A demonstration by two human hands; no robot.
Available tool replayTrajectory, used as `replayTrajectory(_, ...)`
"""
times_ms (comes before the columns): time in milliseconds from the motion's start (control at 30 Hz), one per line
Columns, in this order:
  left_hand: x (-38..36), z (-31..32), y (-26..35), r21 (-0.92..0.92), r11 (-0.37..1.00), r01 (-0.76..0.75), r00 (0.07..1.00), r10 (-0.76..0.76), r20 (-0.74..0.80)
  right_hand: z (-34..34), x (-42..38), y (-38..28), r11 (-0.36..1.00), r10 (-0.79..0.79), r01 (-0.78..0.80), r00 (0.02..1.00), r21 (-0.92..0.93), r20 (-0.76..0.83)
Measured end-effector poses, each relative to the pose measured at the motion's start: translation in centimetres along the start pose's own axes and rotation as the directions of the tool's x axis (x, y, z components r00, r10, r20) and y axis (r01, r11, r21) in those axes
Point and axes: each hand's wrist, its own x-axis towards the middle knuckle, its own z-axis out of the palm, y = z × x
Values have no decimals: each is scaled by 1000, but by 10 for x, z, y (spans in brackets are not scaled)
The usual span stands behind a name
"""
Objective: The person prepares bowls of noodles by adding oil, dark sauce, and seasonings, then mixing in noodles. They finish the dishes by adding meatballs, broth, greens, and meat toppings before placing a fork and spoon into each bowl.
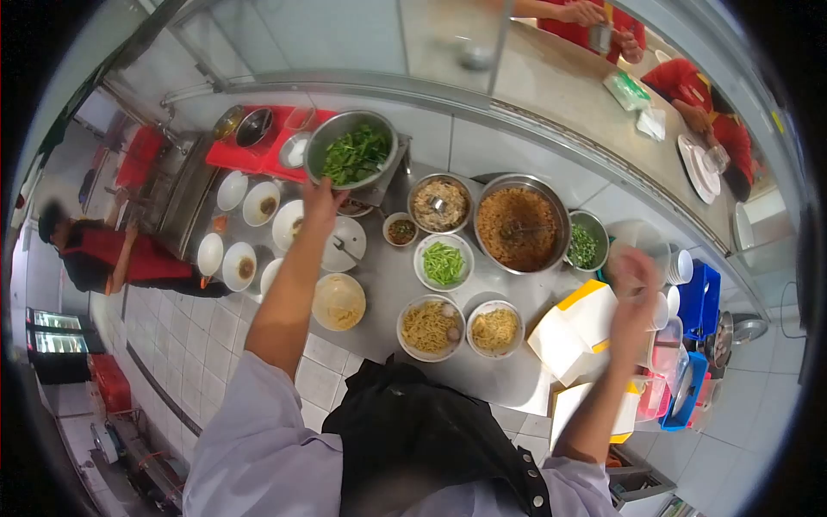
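Note:
My left hand [322,203] reaches forward and grips the near rim of a steel bowl [315,153] full of leafy greens [357,157]. My right hand [635,280], smeared by motion, is over the right side of the counter, near white cups [679,267] and an open white-and-yellow takeaway box [572,329]. Whether its fingers hold anything cannot be made out. Between my arms are two bowls of noodles [431,327], a bowl of chopped green vegetables [444,262], a large pot of brown minced food [517,215] and a steel bowl of shredded topping [440,204].
Several white bowls [233,190] line the left of the counter [388,306]. Chopped scallions [583,247] fill a small pot beside the large one. Blue baskets [702,302] sit far right. A co-worker in a red apron [164,256] stands left; people sit beyond the glass.

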Motion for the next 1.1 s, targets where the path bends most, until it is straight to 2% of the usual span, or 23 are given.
replayTrajectory(33,-6,4,-1,-6,1000,-2,1000,2,-5,63,7,-34,991,-133,131,968,22,212)
replayTrajectory(67,-14,7,1,14,1000,-28,999,28,-30,121,13,-53,923,-342,379,882,-60,323)
replayTrajectory(100,-18,10,3,32,998,-55,997,56,-54,175,20,-75,888,-418,459,825,-21,379)
replayTrajectory(133,-24,11,3,25,998,-53,997,55,-60,225,24,-86,868,-454,496,791,3,410)
replayTrajectory(200,-32,11,-2,87,989,-123,992,120,32,310,26,-87,732,-526,660,704,-167,478)
replayTrajectory(233,-32,9,-8,75,991,-115,993,113,24,333,31,-96,726,-525,667,695,-167,491)
replayTrajectory(267,-32,4,-18,94,983,-158,986,152,62,352,33,-103,676,-279,661,640,-327,716)
replayTrajectory(300,-37,2,-21,113,974,-198,977,187,103,365,29,-106,575,25,676,548,-461,836)
replayTrajectory(367,-55,10,-15,46,988,-149,983,143,111,377,17,-86,543,24,712,516,-445,856)
replayTrajectory(433,-74,7,-6,-29,995,-98,987,100,127,365,11,-72,506,28,747,486,-432,873)
replayTrajectory(500,-80,5,-3,-12,998,-65,982,66,177,336,7,-69,545,-274,762,557,-351,784)
replayTrajectory(533,-88,5,-4,-69,995,-78,977,90,192,323,11,-72,531,-254,766,551,-362,795)
replayTrajectory(600,-101,7,5,-22,998,-57,978,60,200,295,24,-100,646,-14,504,759,-573,651)
replayTrajectory(633,-108,9,9,31,998,-47,977,40,211,293,19,-93,641,3,492,765,-589,644)
replayTrajectory(700,-121,14,18,8,999,-39,970,36,239,290,10,-88,650,-68,592,670,-477,739)
replayTrajectory(733,-120,19,20,-19,998,-55,967,58,248,283,8,-87,590,-26,647,613,-483,790)
replayTrajectory(833,-131,15,16,4,998,-56,963,53,264,242,-4,-128,578,58,642,583,-504,811)
replayTrajectory(900,-139,14,15,-3,1000,-21,961,21,276,218,-1,-144,595,61,617,604,-515,795)
replayTrajectory(967,-145,9,11,49,999,-8,952,-7,307,201,3,-159,588,88,552,683,-591,725)
replayTrajectory(1033,-151,9,7,60,998,-3,946,-17,324,193,6,-158,610,109,529,682,-591,723)
replayTrajectory(1100,-159,9,6,74,997,4,938,-29,344,191,6,-156,618,189,541,602,-571,776)
